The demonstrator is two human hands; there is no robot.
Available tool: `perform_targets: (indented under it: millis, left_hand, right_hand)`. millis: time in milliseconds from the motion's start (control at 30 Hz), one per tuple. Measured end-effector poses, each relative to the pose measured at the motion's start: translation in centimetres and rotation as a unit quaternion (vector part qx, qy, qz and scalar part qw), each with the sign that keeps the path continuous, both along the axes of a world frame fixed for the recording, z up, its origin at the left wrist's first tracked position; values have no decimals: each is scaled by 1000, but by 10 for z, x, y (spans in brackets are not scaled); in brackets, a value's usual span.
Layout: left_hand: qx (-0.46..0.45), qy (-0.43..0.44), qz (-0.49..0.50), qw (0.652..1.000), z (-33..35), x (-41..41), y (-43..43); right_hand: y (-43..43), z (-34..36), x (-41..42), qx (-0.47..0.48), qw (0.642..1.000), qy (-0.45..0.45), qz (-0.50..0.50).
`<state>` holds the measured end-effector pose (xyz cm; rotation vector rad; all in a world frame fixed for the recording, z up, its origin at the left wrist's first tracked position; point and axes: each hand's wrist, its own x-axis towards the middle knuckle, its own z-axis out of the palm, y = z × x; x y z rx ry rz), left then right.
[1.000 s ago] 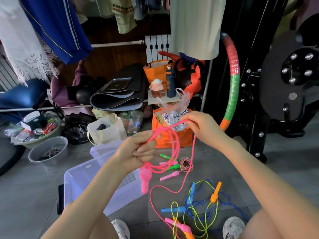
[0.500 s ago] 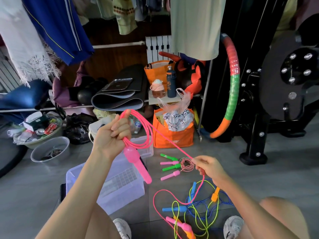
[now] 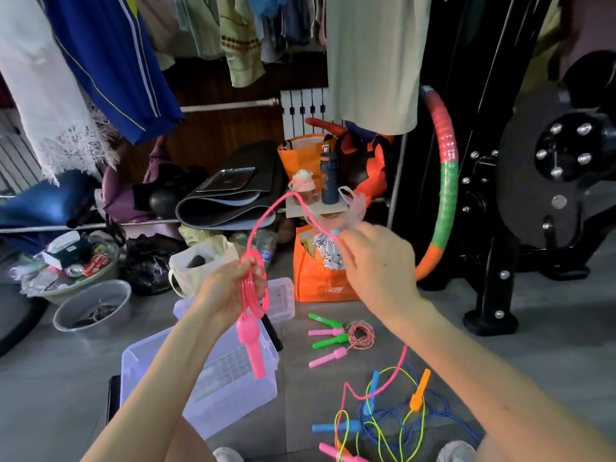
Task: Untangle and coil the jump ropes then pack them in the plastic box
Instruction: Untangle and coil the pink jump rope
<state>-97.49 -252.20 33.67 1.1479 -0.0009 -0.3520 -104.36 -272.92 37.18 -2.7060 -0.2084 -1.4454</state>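
While several loops of the pink jump rope (image 3: 248, 291) hang gathered in the left hand (image 3: 223, 288), whose fingers are curled tightly round them, one pink handle (image 3: 250, 343) dangles from the bundle toward 6 o'clock, in front of the clear plastic box (image 3: 200, 395). From the top of that fist a single strand arcs up toward 1 o'clock and comes down into the right hand (image 3: 376, 265), raised at 3 o'clock of the left; its fingers are closed on the strand in a pinch, though the tips are blurred. Below the right wrist the same pink cord reappears and trails toward 6 o'clock to the grey floor (image 3: 533, 361), where it meets a tangle of blue and yellow-green ropes (image 3: 396, 421) with blue and orange handles. At 12 o'clock of that tangle lies a coiled striped rope (image 3: 361, 335) with green and pink handles beside it. The plastic box sits open on the floor at 7 o'clock of the picture's centre, under the left forearm, with a small clear container (image 3: 283, 301) just beyond it. Farther back stand an orange bag (image 3: 316, 281) at 12 o'clock and a red, green and orange hoop (image 3: 446, 181) at 2 o'clock, and a metal basin (image 3: 93, 305) rests at 9 o'clock.
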Motion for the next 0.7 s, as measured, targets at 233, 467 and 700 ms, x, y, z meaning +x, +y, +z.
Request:
perform_targets:
  millis: [233,467,700]
  left_hand:
    - [11,-40,-26,999,-6,-5,-11]
    - [147,-91,-81,982,-20,-8,-14]
    - [195,-116,-146,963,-24,-24,-31]
  right_hand:
    - [12,-87,-6,-212,922,296,128]
    - [10,-66,-2,-74,938,224,253]
    - [9,-30,1,88,864,382,317]
